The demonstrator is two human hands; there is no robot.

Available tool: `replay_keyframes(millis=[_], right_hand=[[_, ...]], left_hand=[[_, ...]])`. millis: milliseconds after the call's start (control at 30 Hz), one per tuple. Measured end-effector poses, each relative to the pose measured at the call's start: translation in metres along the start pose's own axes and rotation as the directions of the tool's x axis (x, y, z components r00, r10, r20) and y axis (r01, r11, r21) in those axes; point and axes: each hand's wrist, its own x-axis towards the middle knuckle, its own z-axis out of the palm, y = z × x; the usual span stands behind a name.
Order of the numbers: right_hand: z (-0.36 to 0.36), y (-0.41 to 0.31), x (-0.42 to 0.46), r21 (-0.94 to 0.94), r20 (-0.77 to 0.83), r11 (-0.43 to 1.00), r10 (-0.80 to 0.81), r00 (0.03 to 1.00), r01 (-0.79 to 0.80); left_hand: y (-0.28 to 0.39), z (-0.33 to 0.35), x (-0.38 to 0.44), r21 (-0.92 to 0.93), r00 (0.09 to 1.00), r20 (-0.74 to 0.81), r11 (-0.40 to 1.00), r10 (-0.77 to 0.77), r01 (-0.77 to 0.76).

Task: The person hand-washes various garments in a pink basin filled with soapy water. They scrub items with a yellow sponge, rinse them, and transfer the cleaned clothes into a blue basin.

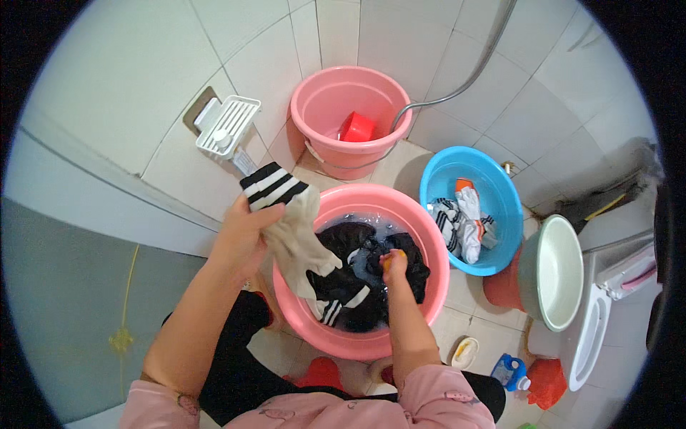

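Note:
My left hand (244, 230) grips a white sock (292, 225) with black bands at its cuff, raised over the left rim of a pink basin (362, 351). The sock's lower end hangs into the basin. Over the right part of the same basin, my right hand (395, 265) is closed around a small yellow-orange piece, apparently a bar of soap (386, 264), mostly covered by the fingers. Beneath it, dark clothes (348, 289) lie in sudsy water. Another striped sock cuff (331, 311) shows at the basin's lower left.
A pink bucket (351, 158) holding a red scoop (358, 127) and a shower hose (466, 86) stands behind. A blue basin (506, 214) holds striped socks (469, 225). Right are a pale green basin (560, 273), soap dish (464, 353) and blue bottle (509, 371). A white rack (229, 126) hangs left.

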Motion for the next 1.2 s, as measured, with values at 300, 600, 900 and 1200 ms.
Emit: replay_keyframes(millis=[300,600,900,1200], right_hand=[[0.198,-0.058,-0.231,-0.272,0.667,0.286,-0.632,0.394,0.919],[0.102,0.068,-0.232,-0.821,0.541,-0.254,-0.065,0.838,0.510],[0.199,-0.064,-0.291,-0.390,0.659,0.239,-0.602,0.451,0.889],[0.123,0.073,-0.231,-0.759,0.540,-0.419,0.024,0.842,0.498]], left_hand=[[-0.015,0.045,-0.021,0.043,0.959,0.018,0.958,0.283,-0.283],[0.003,0.040,-0.026,-0.366,0.994,0.030,0.927,0.101,-0.083],[0.002,0.035,-0.034,-0.412,0.983,0.003,0.896,0.184,-0.166],[0.019,0.023,-0.032,-0.445,0.980,0.154,0.894,0.124,-0.043]])
